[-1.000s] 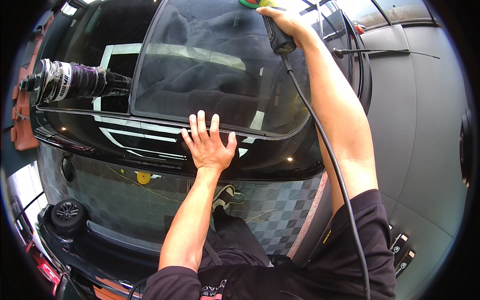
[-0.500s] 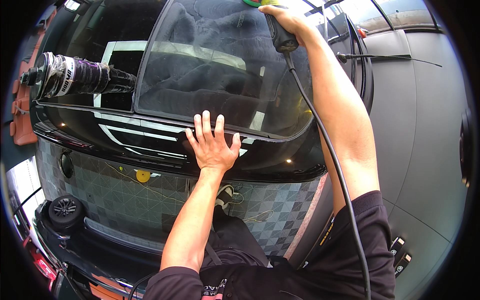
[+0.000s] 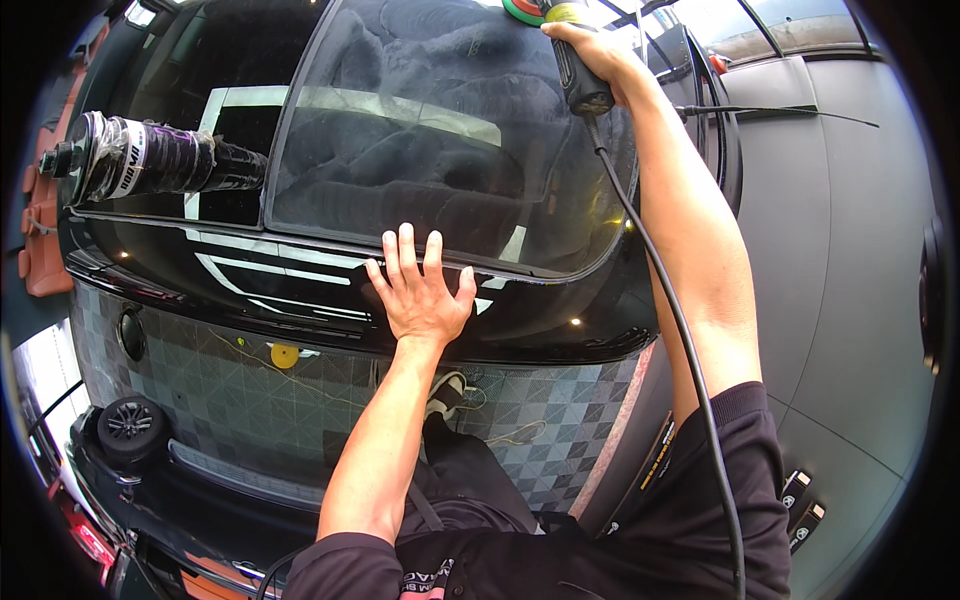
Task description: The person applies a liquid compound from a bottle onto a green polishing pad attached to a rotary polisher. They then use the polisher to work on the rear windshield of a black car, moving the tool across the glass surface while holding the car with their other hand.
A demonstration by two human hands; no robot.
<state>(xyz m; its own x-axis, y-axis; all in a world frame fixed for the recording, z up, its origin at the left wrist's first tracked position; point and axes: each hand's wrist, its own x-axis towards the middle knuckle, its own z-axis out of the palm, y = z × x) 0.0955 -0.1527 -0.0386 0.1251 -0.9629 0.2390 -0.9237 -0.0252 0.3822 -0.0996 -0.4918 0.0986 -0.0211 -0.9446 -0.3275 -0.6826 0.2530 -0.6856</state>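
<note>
My right hand (image 3: pixel 603 58), at the end of a stretched-out arm, is wrapped round the black handle of a polisher (image 3: pixel 583 88) at the far side of a black car's roof. The machine's green and red pad (image 3: pixel 524 11) is partly cut off by the upper edge of the picture. Beneath it, whitish swirled smears cover the dark glass roof panel (image 3: pixel 400 165). My left hand (image 3: pixel 422 305) lies flat with fingers spread on the near edge of the roof, fingertips reaching the glass border. It holds nothing.
The polisher's black cord (image 3: pixel 672 285) runs down past my right arm. A plastic-wrapped bottle (image 3: pixel 160 157) lies on the roof at left. Below are a tiled floor (image 3: pixel 330 400), a yellow round pad (image 3: pixel 285 356) and another dark car (image 3: pixel 190 510); a grey wall (image 3: pixel 780 230) stands at right.
My right hand has moved the polisher to the right and slightly nearer, so more of its pad shows. My left hand stays flat on the roof edge.
</note>
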